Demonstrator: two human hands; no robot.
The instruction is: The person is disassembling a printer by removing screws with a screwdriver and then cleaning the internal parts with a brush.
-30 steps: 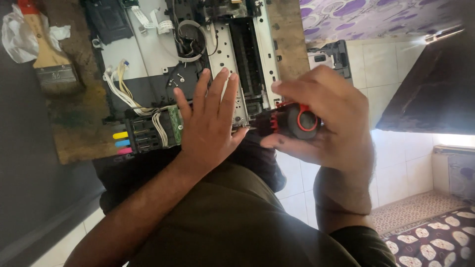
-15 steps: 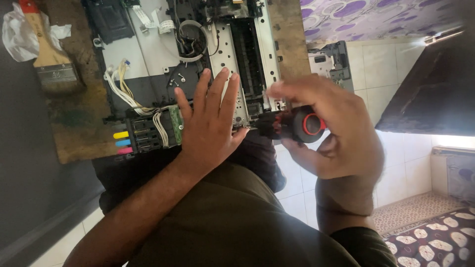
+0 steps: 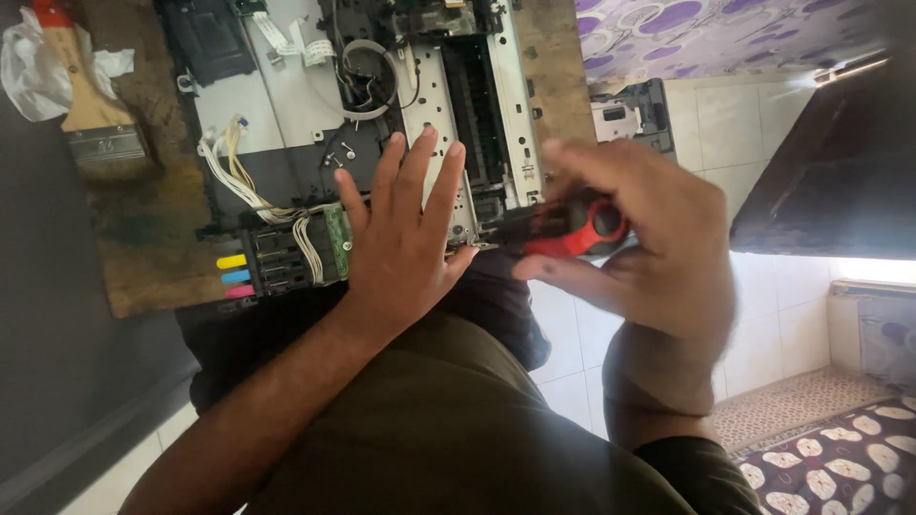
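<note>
The red-and-black handled screwdriver lies nearly level at the near right edge of the opened printer chassis of grey metal and black plastic, its tip, as far as the motion blur lets one judge, meeting the metal frame just beside the left thumb. The right hand has its fingers closed around the handle, while the left hand rests flat on the frame with its fingers open and spread, holding nothing. Doing this well seems to call for keeping the shaft in line with the fastener and the flat palm pressing firmly so the chassis does not shift. Of containers, the ink block at the near left corner shows yellow, cyan and magenta tabs, though their contents cannot be seen. White wire bundles run behind it. Farther out, on the worn brown counter, lie a wooden-handled paintbrush and crumpled white plastic.
</note>
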